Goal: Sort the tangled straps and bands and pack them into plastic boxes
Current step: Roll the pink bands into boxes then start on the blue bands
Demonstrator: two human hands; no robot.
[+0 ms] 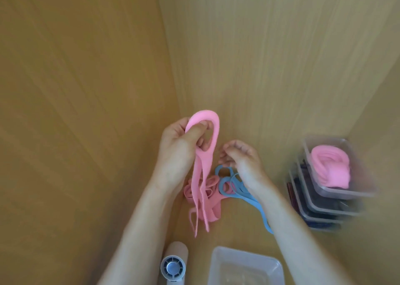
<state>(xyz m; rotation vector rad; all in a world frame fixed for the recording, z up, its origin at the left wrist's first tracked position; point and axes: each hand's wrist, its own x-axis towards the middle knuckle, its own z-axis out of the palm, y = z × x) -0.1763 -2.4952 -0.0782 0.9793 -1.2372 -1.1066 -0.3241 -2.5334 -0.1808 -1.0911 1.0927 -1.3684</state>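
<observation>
My left hand grips a pink band lifted off the table; it loops over my fingers and its ends hang down. More pink bands lie in a heap below it. My right hand hovers with curled fingers over tangled blue bands; whether it pinches one is unclear. An empty clear plastic box sits near the front edge. At the right stands a stack of clear boxes; the top one holds rolled pink bands, the lower ones dark straps.
A small white handheld fan lies just left of the empty box. Wooden walls rise on the left, back and right, meeting in a corner behind my hands.
</observation>
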